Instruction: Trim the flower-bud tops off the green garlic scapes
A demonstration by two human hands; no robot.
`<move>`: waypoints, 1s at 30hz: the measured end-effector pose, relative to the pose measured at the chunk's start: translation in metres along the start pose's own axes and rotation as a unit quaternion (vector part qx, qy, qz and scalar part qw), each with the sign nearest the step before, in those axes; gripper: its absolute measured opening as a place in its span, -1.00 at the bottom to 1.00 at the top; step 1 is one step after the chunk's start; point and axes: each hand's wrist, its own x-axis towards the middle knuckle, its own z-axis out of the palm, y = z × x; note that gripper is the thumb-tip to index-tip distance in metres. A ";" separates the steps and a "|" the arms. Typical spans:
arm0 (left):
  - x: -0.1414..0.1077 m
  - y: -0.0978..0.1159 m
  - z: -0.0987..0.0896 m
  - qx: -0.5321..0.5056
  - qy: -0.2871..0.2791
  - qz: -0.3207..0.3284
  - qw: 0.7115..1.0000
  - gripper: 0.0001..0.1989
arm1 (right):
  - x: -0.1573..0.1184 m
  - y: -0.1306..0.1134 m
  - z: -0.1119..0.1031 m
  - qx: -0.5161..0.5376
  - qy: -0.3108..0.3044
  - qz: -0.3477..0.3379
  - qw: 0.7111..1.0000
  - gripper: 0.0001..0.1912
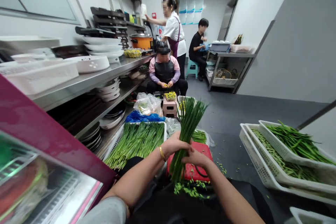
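Observation:
A thick bundle of long green chives (pixel 193 117) stands upright, slightly tilted, in front of me. My left hand (pixel 176 142), with a gold bracelet at the wrist, is wrapped round its middle. Just below, my right hand (pixel 195 157) also closes on the stems; some of its fingers are hidden. Behind the bundle's lower end is a red stool top (pixel 202 150). Small green trimmings (pixel 190 189) are scattered on the dark cloth over my lap. To the left, a white basket (pixel 166 131) holds many more loose chives (pixel 139 140).
White crates (pixel 248 147) of green vegetables stand at the right. A steel shelf (pixel 112 68) with dishes runs along the left. Ahead, a seated person (pixel 165 68) handles yellow pieces by a pink stool (pixel 169 107). Two other people are farther back.

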 end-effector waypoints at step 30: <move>0.012 0.022 -0.232 0.286 0.541 0.192 0.767 -0.86 | -0.093 0.025 -0.114 -0.294 0.361 0.153 0.872 -0.61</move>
